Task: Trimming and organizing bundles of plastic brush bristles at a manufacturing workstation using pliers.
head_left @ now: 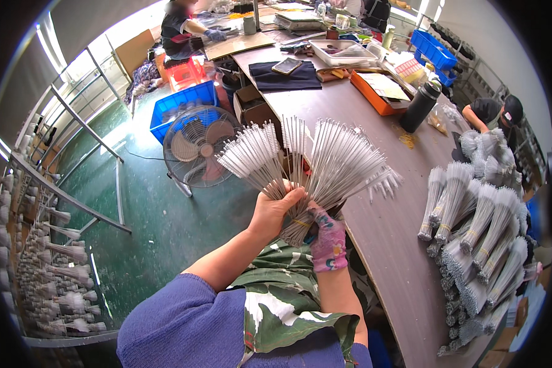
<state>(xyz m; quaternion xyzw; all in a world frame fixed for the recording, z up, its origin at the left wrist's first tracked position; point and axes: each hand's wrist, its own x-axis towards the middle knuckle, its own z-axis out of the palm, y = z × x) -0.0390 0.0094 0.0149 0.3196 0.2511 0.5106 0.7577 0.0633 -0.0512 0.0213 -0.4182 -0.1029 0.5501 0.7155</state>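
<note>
A fanned-out bundle of thin wire brushes [343, 162] with white bristle tips stands up between my hands. A yellow band goes round the stems near their lower ends. My bare left hand [275, 211] is closed on the left part of the stems, thumb across them. In a pink flowered glove, my right hand [326, 239] grips the stems low on the right side, its fingers partly hidden behind them. The bristle ends spread left, middle and right, with a gap left of the middle group.
Many tied brush bundles [472, 227] are piled on the table [380, 239] at right. A black bottle [421, 105] stands by an orange tray [380, 92]. A floor fan [203, 147] and blue crate [181, 107] are at left. Co-workers [181, 30] sit farther off.
</note>
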